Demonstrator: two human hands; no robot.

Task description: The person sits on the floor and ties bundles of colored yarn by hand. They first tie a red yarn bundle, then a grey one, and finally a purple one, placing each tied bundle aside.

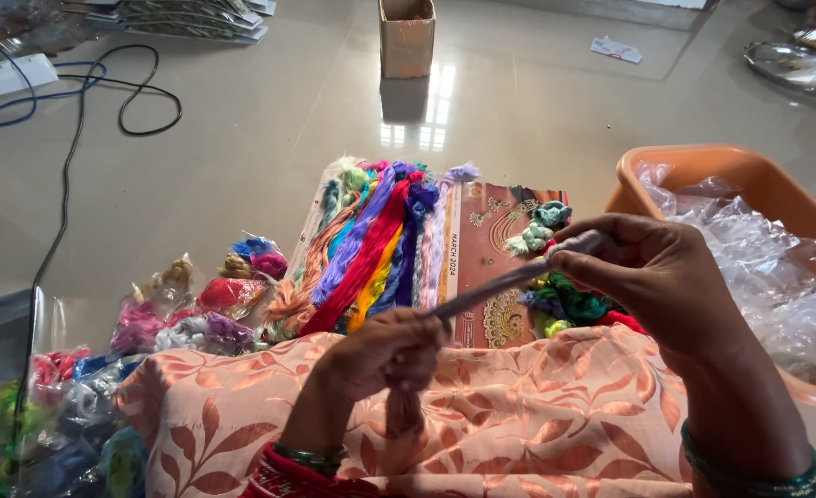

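a grey-mauve thread skein (496, 284) is pulled taut, its long axis slanting from lower left up to upper right, above the peach leaf-print cloth (537, 415) on the lap. the left hand (385, 355) is fisted around its lower end, while the right hand (652, 272) pinches the upper end. behind lies a fan of bright thread skeins (371, 244) on the floor (242, 138).

Green bangles (308, 456), peach leaf-print garment (519, 415).
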